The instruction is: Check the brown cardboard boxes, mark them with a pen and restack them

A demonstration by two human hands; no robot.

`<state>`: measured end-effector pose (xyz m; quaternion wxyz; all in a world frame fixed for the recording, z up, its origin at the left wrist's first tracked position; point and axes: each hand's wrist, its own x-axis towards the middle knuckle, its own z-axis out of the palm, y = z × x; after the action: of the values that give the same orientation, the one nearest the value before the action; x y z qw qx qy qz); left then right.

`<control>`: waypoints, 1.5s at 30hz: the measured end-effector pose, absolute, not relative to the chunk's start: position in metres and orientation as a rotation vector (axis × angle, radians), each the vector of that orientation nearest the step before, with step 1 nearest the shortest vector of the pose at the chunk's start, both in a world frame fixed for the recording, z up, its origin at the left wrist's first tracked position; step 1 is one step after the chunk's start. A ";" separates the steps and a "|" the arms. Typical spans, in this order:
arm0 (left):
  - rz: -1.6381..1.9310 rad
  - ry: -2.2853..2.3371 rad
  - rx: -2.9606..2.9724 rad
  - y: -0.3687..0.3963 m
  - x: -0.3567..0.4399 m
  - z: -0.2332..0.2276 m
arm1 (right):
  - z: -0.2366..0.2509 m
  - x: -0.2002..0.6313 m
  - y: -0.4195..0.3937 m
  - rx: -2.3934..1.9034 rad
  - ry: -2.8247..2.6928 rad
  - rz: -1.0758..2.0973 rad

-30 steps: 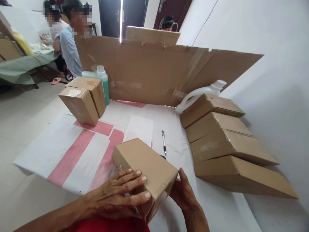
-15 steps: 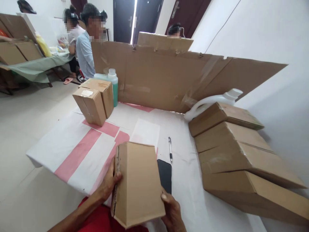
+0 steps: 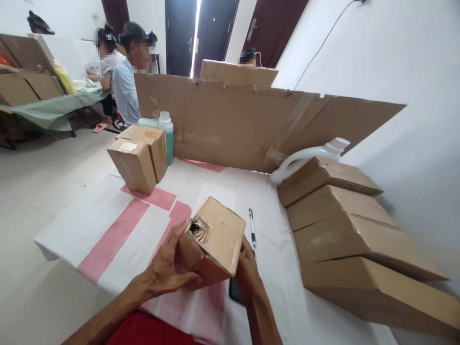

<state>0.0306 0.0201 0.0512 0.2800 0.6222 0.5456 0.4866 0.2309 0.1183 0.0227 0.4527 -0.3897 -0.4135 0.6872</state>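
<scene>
Brown corrugated cardboard box (image 3: 212, 239), oblong and closed, is held clear of the surface near its front edge, tilted so one end faces the camera; that end carries a crushed, torn dent at its upper corner, and the tilt appears to present this damage to view. The left hand (image 3: 168, 268) is closed around the box's left and lower side, fingers curled beneath; the right hand (image 3: 247, 268) is pressed flat against the right side, so the box is clamped between the two. Behind the work area a large flattened cardboard sheet (image 3: 251, 124) stands upright as a screen, seemingly to part this station from the next. Along the right, against the white wall (image 3: 395, 62), a row of long brown cardboard cartons (image 3: 341, 225) lies side by side, apparently stacked out of the way. At far left stand two small upright cardboard boxes (image 3: 138, 155), touching, with a green plastic bottle with a white cap (image 3: 166, 132) just behind them. A white plastic jug (image 3: 309, 155) lies behind the cartons. The surface (image 3: 89, 220) is covered by a white cloth with pink stripes. A silver and black pen (image 3: 251, 227) lies just beyond the right hand, and a dark flat phone (image 3: 234, 290) lies partly hidden beneath the box. Other people sit at a green-covered table (image 3: 53, 108) far left; dark doors (image 3: 179, 33) stand behind.
</scene>
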 end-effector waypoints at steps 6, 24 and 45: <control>1.249 1.568 1.688 0.038 0.012 0.061 | 0.027 0.224 0.113 -0.986 -1.074 1.306; 1.137 1.272 1.467 0.051 0.012 0.112 | 0.053 0.247 0.060 -1.019 -1.301 1.289; 0.992 1.393 1.678 0.098 0.052 0.121 | 0.019 0.299 0.169 -1.580 -1.375 0.836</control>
<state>0.0520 0.0979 0.1213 0.3642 0.6522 0.5415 0.3857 0.2990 0.1687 0.0187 0.4288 -0.6331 -0.5506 0.3349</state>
